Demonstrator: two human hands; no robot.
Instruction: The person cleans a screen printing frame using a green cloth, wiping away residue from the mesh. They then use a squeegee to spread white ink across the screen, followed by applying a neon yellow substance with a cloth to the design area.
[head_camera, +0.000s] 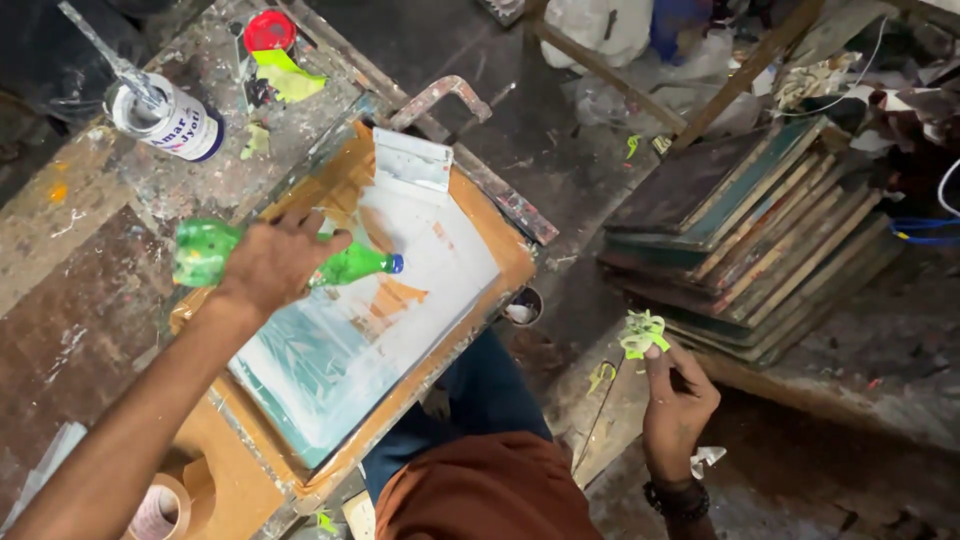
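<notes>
Fingers (300, 240) of the left hand (270, 262) wrap the green bottle (350, 266), tipped sideways over the framed screen (400, 290) on the counter (80, 230); liquid could flood the mesh. Right hand (678, 405) pinches 1 crumpled yellow-green scrap (641, 333), loosely enough to drop.

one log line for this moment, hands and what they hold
left hand: holds green bottle tilted over screen frame | right hand: holds crumpled green scrap off the bench

One green bottle (215, 255), one white can (170, 118), one red lid (269, 30)
</notes>
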